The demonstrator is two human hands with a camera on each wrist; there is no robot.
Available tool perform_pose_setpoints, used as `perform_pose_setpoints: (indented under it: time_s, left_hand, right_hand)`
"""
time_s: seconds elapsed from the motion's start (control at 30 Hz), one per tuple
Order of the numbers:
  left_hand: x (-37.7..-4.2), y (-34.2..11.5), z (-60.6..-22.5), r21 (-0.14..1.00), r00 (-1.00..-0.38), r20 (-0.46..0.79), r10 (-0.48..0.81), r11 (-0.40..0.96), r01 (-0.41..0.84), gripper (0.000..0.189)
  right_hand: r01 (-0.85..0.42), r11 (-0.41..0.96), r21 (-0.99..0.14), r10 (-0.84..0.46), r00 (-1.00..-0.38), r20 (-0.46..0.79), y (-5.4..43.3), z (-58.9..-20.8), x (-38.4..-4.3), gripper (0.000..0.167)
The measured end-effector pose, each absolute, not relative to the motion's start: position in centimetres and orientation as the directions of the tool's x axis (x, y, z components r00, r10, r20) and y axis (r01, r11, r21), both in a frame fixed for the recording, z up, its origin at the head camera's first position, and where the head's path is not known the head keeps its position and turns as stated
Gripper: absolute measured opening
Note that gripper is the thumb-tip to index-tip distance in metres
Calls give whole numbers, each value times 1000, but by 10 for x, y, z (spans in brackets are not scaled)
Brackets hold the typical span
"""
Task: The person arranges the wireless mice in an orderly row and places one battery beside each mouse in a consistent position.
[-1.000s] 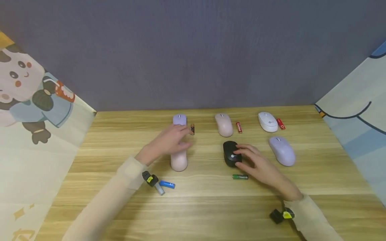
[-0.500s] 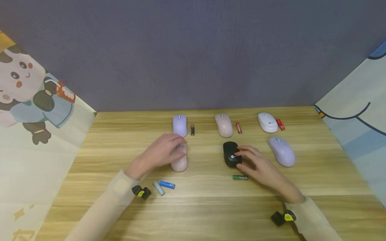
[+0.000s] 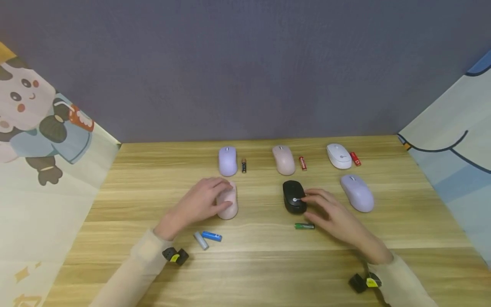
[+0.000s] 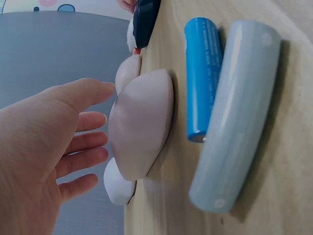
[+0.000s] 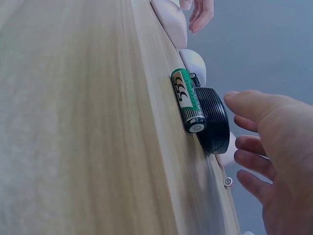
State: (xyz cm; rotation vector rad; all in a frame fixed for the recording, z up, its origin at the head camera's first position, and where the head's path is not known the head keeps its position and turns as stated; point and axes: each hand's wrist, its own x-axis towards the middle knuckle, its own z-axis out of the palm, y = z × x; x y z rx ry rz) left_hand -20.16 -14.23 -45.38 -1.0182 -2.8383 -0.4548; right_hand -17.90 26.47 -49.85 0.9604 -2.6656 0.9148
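Observation:
My left hand (image 3: 203, 200) hovers at the left side of a pale pink computer mouse (image 3: 229, 209), fingers loosely bent over it. In the left wrist view a gap shows between the fingers and that pink mouse (image 4: 142, 125). Over on the right, my right hand (image 3: 333, 217) is beside a black mouse (image 3: 293, 194), its fingertips at the mouse's right side. The right wrist view shows the thumb and fingers spread, with nothing between them. A green battery (image 3: 304, 226) lies just in front of the black mouse. Nearer my left wrist are a blue battery (image 3: 212, 236) and a grey battery (image 3: 201, 240).
Along the back stand a lilac mouse (image 3: 228, 162), another pink mouse (image 3: 284, 161) and a white mouse (image 3: 339, 156). Batteries lie beside them: a black one (image 3: 244, 166) and two red ones. A second lilac mouse (image 3: 357, 193) sits right of the black mouse.
My left hand has drawn back toward me from over the back lilac mouse to the front pink mouse, uncovering the lilac one. My right hand has shifted slightly right, away from the black mouse.

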Motion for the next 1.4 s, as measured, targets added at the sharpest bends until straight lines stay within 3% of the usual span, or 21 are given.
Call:
perform_pose_setpoints:
  time_s: [0.43,1.0,1.4]
  left_hand:
    - [-195,-144,-461,276,-796,194,573,747,605,43]
    - [-193,-141,-466,314,-818,176,547,757,573,45]
    - [-192,-141,-468,328,-816,193,545,748,577,47]
  right_hand:
    - [-685,566,-458,-543,-728,418,268,-501,-176,43]
    - [-720,547,-427,-638,-689,344,267,-504,-169,37]
    - [-773,498,-394,-685,-629,369,260,-504,-170,36]
